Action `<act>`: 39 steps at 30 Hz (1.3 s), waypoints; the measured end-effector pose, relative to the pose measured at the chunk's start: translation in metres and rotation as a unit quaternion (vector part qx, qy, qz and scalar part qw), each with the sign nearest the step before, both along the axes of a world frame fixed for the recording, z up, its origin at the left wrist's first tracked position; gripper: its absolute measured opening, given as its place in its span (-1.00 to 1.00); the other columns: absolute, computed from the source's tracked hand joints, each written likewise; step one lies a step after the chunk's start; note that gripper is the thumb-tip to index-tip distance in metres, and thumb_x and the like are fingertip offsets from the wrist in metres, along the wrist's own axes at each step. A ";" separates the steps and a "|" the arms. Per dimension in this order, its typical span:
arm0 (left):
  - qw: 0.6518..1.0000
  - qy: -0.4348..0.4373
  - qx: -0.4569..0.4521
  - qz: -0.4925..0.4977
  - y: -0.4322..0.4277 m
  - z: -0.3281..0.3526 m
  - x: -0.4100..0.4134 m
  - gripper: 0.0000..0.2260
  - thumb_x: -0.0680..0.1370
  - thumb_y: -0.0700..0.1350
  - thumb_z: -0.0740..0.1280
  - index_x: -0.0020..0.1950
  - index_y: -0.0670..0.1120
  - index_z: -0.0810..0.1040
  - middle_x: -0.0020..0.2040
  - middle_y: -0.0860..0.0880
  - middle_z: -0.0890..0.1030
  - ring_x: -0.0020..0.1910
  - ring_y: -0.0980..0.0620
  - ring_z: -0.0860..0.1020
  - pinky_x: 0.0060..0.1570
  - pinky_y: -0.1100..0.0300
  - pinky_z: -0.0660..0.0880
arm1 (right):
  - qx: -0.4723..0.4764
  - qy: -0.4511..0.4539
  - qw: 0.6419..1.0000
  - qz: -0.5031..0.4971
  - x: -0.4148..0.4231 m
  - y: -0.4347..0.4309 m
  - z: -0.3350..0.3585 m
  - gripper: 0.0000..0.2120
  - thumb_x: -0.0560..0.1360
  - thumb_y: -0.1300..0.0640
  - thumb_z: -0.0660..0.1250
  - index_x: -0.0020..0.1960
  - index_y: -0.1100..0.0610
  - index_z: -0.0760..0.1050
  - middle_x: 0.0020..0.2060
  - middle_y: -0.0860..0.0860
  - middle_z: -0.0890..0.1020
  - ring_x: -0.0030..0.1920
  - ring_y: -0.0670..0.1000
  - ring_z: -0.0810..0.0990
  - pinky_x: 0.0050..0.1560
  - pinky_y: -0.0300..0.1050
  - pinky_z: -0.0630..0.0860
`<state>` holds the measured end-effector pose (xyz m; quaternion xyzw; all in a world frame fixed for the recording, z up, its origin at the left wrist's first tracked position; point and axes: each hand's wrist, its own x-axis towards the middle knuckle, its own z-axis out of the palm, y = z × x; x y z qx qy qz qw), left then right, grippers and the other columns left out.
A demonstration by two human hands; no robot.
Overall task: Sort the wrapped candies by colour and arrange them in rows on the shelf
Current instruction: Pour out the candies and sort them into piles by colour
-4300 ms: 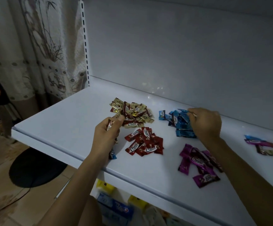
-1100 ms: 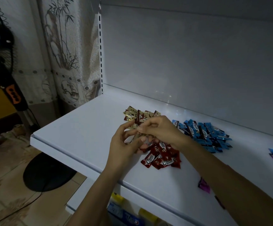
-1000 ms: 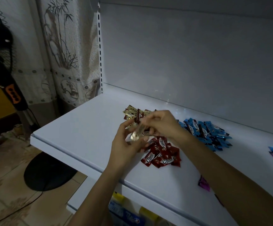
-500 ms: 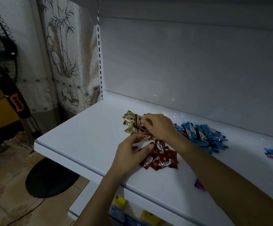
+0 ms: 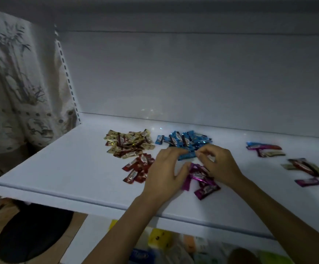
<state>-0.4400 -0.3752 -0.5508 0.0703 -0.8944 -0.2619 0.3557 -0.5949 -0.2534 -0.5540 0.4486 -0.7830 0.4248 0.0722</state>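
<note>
My left hand (image 5: pixel 164 172) and right hand (image 5: pixel 219 166) sit close together over the purple candies (image 5: pixel 200 176) near the shelf's (image 5: pixel 59 168) front edge. Both have curled fingers, and the left thumb is against the purple wrappers. I cannot tell whether either hand actually grips one. Just behind my fingertips lies the blue pile (image 5: pixel 185 140), with the gold pile (image 5: pixel 128 143) to its left and the red pile (image 5: pixel 137 168) in front of that. A few unsorted mixed candies (image 5: pixel 307 166) lie well apart on the right.
</note>
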 end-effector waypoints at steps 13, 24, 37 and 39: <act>0.968 -0.170 -0.065 -0.176 0.135 -0.022 -0.122 -0.45 0.57 0.10 0.26 0.50 -0.02 0.21 0.51 -0.03 0.24 0.46 -0.01 0.21 0.40 0.14 0.17 | 0.047 0.007 0.965 -0.260 -0.035 0.179 -0.018 -0.77 0.49 0.08 0.38 0.11 0.12 0.57 0.09 0.05 0.60 0.11 0.04 0.54 0.14 -0.14 0.43; 0.960 -0.195 -0.150 -0.131 0.171 -0.031 -0.229 -0.40 0.55 0.21 0.21 0.52 0.03 0.16 0.53 -0.01 0.20 0.49 -0.02 0.16 0.41 0.04 0.14 | 0.265 -0.101 0.885 -0.369 -0.116 0.241 -0.028 0.01 0.30 -0.53 0.15 0.54 0.02 -0.04 0.52 0.14 0.08 0.50 0.14 0.09 0.47 0.07 0.05; 0.939 -0.236 -0.170 -0.185 0.152 -0.031 -0.322 0.08 0.10 0.58 0.12 0.55 0.13 0.09 0.54 0.13 0.15 0.52 0.12 0.06 0.48 0.01 0.03 | 0.245 -0.068 0.921 -0.295 -0.191 0.184 -0.040 -0.43 0.60 -0.19 -0.16 0.53 0.04 0.06 0.50 0.09 0.18 0.50 0.10 0.10 0.48 0.11 -0.01; 0.934 -0.240 -0.155 -0.215 0.155 -0.033 -0.329 0.03 0.11 0.53 0.21 0.52 0.15 0.16 0.49 0.16 0.27 0.48 0.12 0.19 0.45 -0.01 0.13 | 0.202 -0.085 0.927 -0.305 -0.190 0.182 -0.040 -0.29 0.53 -0.30 -0.34 0.52 0.03 0.10 0.47 0.09 0.26 0.48 0.07 0.18 0.48 0.07 0.03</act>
